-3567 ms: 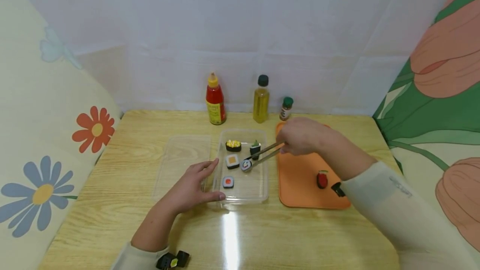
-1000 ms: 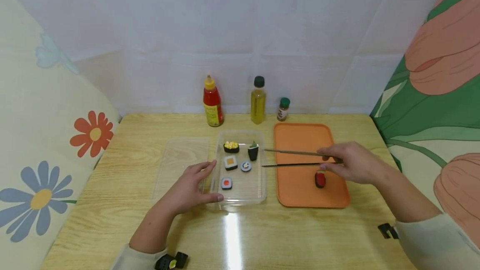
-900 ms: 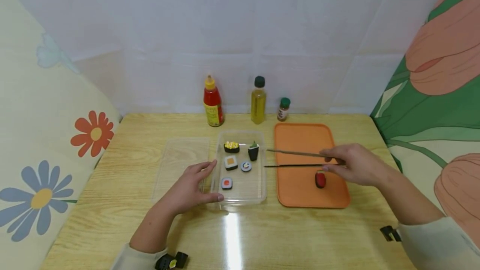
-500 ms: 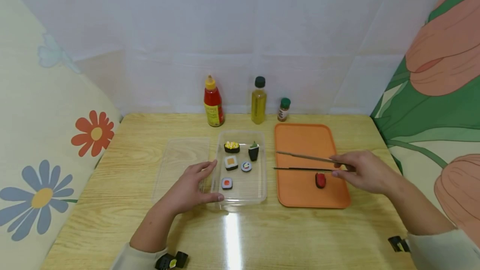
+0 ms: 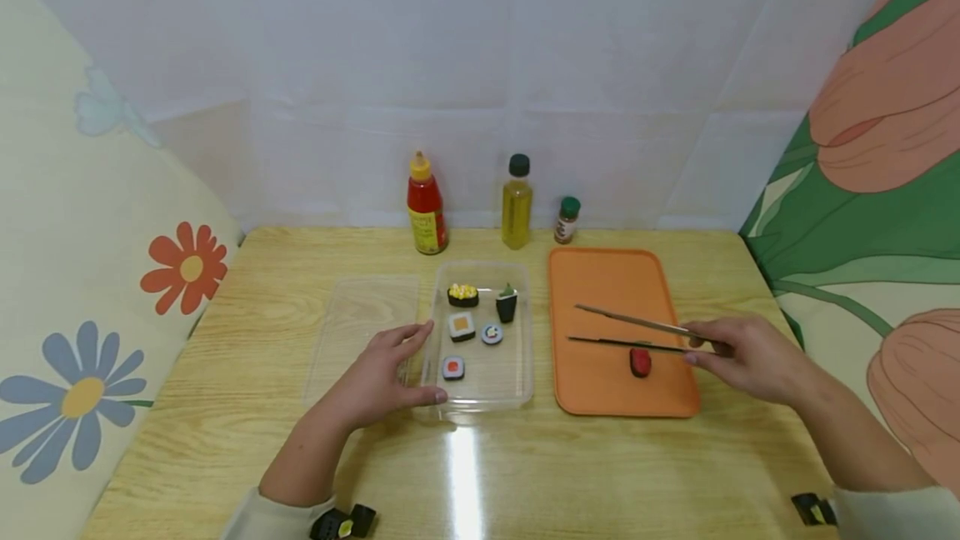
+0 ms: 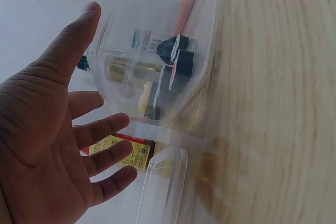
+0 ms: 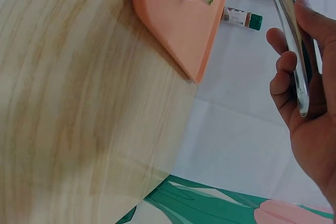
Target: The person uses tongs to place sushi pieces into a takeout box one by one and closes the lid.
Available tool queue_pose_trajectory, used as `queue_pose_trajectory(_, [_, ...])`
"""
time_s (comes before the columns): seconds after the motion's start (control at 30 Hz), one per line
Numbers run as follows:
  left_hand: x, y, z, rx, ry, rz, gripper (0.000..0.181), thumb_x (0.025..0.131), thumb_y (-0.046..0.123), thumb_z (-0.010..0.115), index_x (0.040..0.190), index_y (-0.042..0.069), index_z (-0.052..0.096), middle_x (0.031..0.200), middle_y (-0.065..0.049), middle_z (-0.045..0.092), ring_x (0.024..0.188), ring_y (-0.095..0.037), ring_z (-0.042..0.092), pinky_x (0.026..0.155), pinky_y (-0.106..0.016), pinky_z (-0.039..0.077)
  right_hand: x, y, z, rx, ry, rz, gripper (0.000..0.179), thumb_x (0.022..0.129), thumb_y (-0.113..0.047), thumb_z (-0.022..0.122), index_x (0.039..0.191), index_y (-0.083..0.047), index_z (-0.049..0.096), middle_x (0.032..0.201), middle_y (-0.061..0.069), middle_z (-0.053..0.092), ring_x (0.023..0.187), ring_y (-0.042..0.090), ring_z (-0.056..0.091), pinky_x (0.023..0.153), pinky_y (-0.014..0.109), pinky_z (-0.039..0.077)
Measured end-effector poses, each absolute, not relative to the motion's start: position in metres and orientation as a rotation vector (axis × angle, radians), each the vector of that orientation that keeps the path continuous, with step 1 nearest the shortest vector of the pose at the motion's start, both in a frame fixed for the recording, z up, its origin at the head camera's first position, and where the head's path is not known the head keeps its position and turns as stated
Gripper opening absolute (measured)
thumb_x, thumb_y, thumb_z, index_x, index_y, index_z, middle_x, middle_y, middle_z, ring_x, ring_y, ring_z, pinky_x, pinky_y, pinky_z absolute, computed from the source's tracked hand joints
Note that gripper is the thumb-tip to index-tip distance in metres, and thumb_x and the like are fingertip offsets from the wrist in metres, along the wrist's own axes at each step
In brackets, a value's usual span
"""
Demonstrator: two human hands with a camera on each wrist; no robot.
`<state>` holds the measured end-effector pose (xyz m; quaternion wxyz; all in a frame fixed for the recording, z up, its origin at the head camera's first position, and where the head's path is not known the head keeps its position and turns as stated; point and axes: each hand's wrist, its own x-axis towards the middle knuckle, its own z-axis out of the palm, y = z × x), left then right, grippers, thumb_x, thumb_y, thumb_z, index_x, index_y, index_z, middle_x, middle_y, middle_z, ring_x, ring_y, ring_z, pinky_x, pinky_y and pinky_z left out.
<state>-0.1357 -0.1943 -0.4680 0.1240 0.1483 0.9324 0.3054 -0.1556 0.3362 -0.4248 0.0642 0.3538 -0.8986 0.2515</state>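
My right hand (image 5: 757, 357) grips metal tweezer tongs (image 5: 637, 322) by the rear part, their two arms spread apart. The tongs reach over the orange tray (image 5: 600, 390), with nothing between the tips. Just below the nearer arm lies a red-topped toy sushi (image 5: 641, 362) with a black wrap. My left hand (image 5: 378, 377) is beside the clear plastic box (image 5: 495, 397), fingers extended along its left side, thumb at its front corner. In the box sit several toy sushi: a corn-topped one (image 5: 462, 296), a hand roll (image 5: 506, 304), a yellow-centred one (image 5: 461, 325), a round roll (image 5: 492, 333) and a red-centred roll (image 5: 453, 367).
A clear lid (image 5: 352, 307) lies left of the box, partly behind my left hand. Along the back stand a red sauce bottle (image 5: 427, 211), an oil bottle (image 5: 517, 207) and a small green-capped jar (image 5: 567, 221). White cloth rises behind the table (image 5: 570, 473).
The round roll, earlier at the tongs' tips, now lies released in the box. My right hand has drawn the tongs rightward over the tray and spread them. The left hand stays put.
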Motion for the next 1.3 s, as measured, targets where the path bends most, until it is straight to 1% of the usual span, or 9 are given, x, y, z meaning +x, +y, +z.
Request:
queue_pose_trajectory(0.13, [-0.135, -0.194, -0.468, 0.434, 2.720, 0.894, 0.111, 0.078, 0.069, 0.080, 0.164, 0.016, 0.034, 0.164, -0.019, 0.033, 0.149, -0.047, 0.028, 0.113, -0.068, 0.033, -0.151, 0.342, -0.430, 0.997, -2.757, 0.748, 0.035, 0.085, -0.008, 0.086, 0.119, -0.007, 0.077, 0.090, -0.009, 0.072, 0.055, -0.006, 0.037, 0.047, 0.020, 0.036])
queue_pose_trajectory(0.3, [-0.135, -0.194, -0.467, 0.436, 2.724, 0.896, 0.111, 0.078, 0.069, 0.080, 0.164, 0.016, 0.034, 0.164, -0.019, 0.034, 0.149, -0.047, 0.029, 0.113, -0.068, 0.033, -0.145, 0.348, -0.434, 0.930, -2.811, 0.753, 0.036, 0.086, -0.011, 0.085, 0.120, -0.005, 0.076, 0.092, -0.009, 0.072, 0.056, -0.005, 0.038, 0.048, 0.021, 0.036])
queue_pose_trajectory(0.67, [-0.135, -0.194, -0.468, 0.454, 2.733, 0.901, 0.111, 0.077, 0.069, 0.080, 0.163, 0.014, 0.035, 0.163, -0.019, 0.036, 0.148, -0.046, 0.031, 0.113, -0.067, 0.033, -0.134, 0.362, -0.439, 0.874, -2.827, 0.790, 0.032, 0.088, -0.008, 0.083, 0.119, -0.003, 0.076, 0.090, -0.010, 0.071, 0.056, -0.005, 0.041, 0.048, 0.021, 0.038])
queue_pose_trajectory(0.9, [-0.135, -0.194, -0.468, 0.450, 2.735, 0.888, 0.111, 0.078, 0.070, 0.080, 0.164, 0.016, 0.034, 0.164, -0.018, 0.035, 0.149, -0.046, 0.029, 0.113, -0.067, 0.033, -0.125, 0.373, -0.443, 0.829, -2.842, 0.825, 0.031, 0.088, -0.008, 0.082, 0.118, -0.001, 0.075, 0.090, -0.013, 0.071, 0.057, -0.004, 0.043, 0.047, 0.021, 0.038])
queue_pose_trajectory(1.3, [-0.134, -0.194, -0.467, 0.438, 2.728, 0.890, 0.111, 0.078, 0.070, 0.079, 0.164, 0.016, 0.034, 0.164, -0.019, 0.033, 0.150, -0.047, 0.027, 0.113, -0.069, 0.033, -0.115, 0.389, -0.453, 0.810, -2.810, 0.824, 0.031, 0.084, -0.006, 0.085, 0.114, -0.001, 0.077, 0.087, -0.018, 0.069, 0.058, -0.005, 0.043, 0.047, 0.016, 0.036])
